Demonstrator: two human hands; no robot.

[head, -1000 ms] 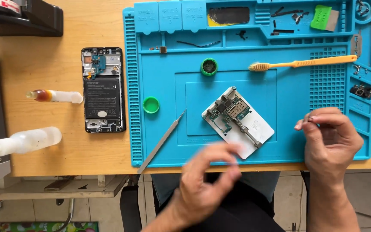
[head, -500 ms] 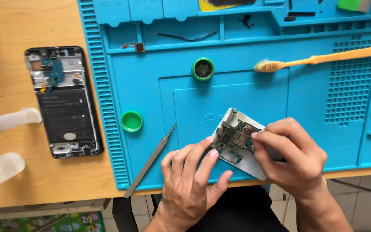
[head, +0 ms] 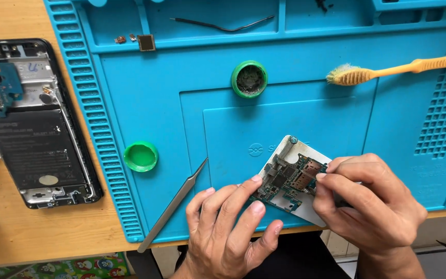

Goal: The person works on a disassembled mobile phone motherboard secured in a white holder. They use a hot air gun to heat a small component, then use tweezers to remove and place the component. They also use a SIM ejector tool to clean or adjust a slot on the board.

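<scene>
Both hands curl low over the near edge of the blue silicone mat (head: 336, 124): the left hand (head: 228, 232) presses two fingertips on the green circuit board (head: 287, 181), its grip unclosed, while the right hand (head: 370, 206) pinches the board's right edge between thumb and forefinger. The board, studded with small metal shields, lies on a white pad (head: 298, 155). Slim steel tweezers (head: 174, 204) lie just left, a bristly orange toothbrush (head: 388, 70) well behind, and an opened phone (head: 27, 121) rests on the wooden counter (head: 37, 232).

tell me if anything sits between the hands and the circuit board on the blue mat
Nothing visible does. The left hand has its fingertips on the circuit board's left edge and the right hand touches its right side. The tweezers lie apart, to the left.
</scene>
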